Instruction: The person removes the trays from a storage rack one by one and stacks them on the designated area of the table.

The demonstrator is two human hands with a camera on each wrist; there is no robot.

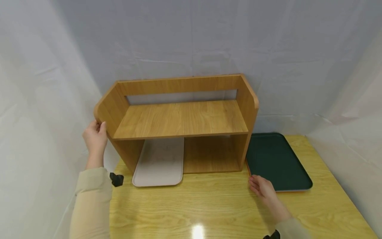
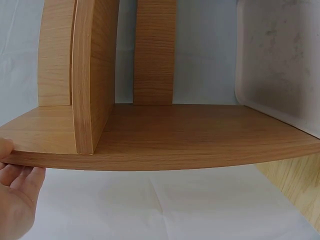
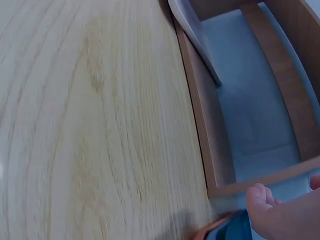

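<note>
A wooden shelf unit [image 1: 182,119] stands at the back of a yellow table [image 1: 209,205]. My left hand [image 1: 98,125] grips the front edge of its left side panel, thumb on one face and fingers on the other, as the left wrist view shows at the panel [image 2: 165,140] and hand [image 2: 15,190]. A white tray [image 1: 158,162] lies in the shelf's lower left bay, sticking out forward. A dark green tray [image 1: 276,161] lies right of the shelf. My right hand [image 1: 255,184] rests with relaxed fingers at its near left corner, over an orange edge.
White cloth walls close in on the left, back and right. The right lower bay of the shelf holds nothing. The right wrist view shows table wood [image 3: 90,125], the shelf base [image 3: 210,145] and the white tray [image 3: 195,35].
</note>
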